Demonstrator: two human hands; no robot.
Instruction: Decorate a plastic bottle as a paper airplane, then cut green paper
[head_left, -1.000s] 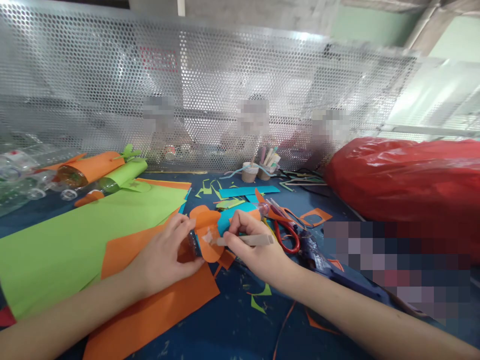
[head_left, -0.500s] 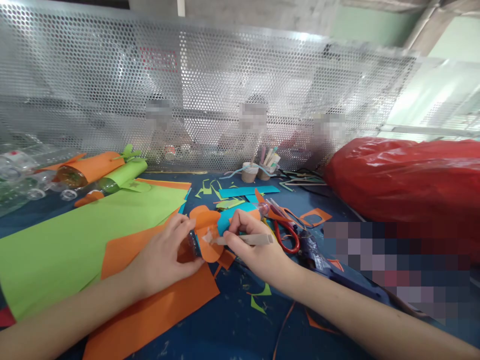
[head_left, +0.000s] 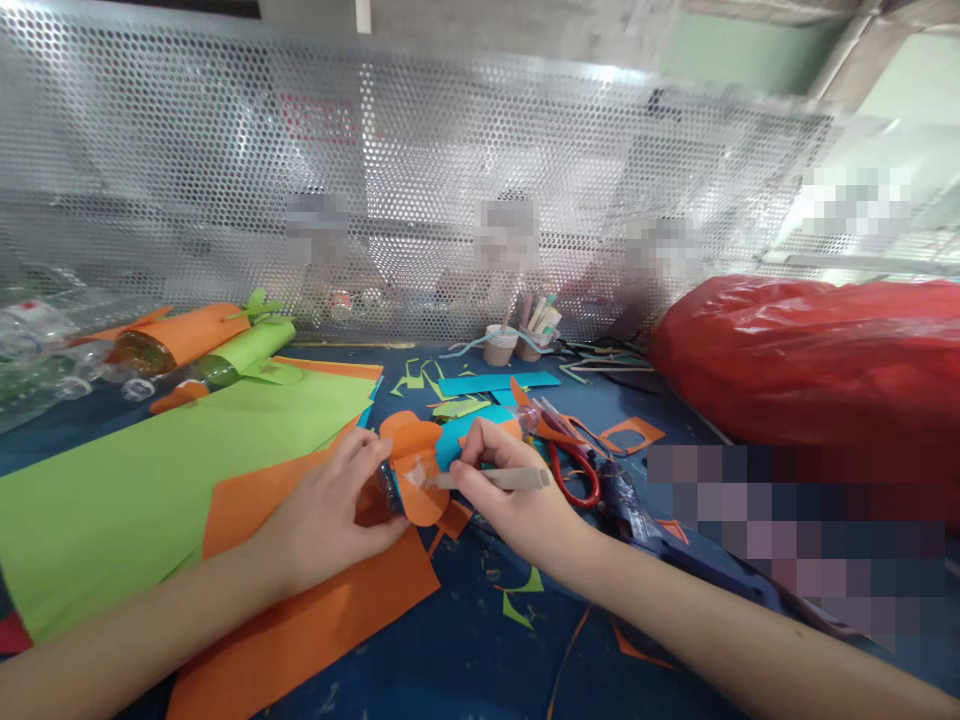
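Note:
Lying on its side on the table is a plastic bottle (head_left: 459, 436) wrapped in blue paper, with rounded orange paper pieces (head_left: 421, 497) around its near end. My left hand (head_left: 330, 515) curls around that end, fingers above and thumb below, gripping the bottle. A pale pen (head_left: 526, 479) is pinched in my right hand (head_left: 517, 500). Its tip points left and meets a whitish patch on the lower orange piece; I cannot tell whether it is marking. Beneath my left hand lies orange paper (head_left: 315, 610).
Green sheets (head_left: 187, 450) spread to the left, near paper-covered bottles (head_left: 195, 338). Red-handled scissors (head_left: 576, 480) and a dark blue glue gun (head_left: 637, 525) lie right of my right hand. Cups with pens (head_left: 499, 345) stand by the perforated screen (head_left: 420, 150). A red bag (head_left: 810, 360) bulges at right.
Almost nothing differs. The pen and my right fingers have shifted very slightly, while my left hand and the bottle stay in place.

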